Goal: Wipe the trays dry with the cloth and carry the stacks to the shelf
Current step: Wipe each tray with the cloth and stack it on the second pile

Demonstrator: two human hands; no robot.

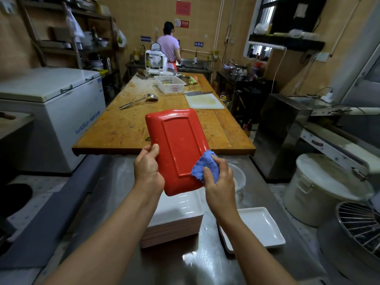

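I see a red tray, a blue cloth, 1 white tray and an orange-brown table.

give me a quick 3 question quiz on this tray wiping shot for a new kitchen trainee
1. True or false: the red tray is held with its underside facing the camera.
2. Which hand presses the blue cloth against the tray? A) left hand B) right hand C) neither
3. Fill in: directly below the held tray, a white tray tops the ____ of trays on the steel counter.

Key
1. True: the raised foot rim shows.
2. B: the right hand grips the cloth at the tray's lower right edge, while the left hand holds the tray's left edge.
3. stack
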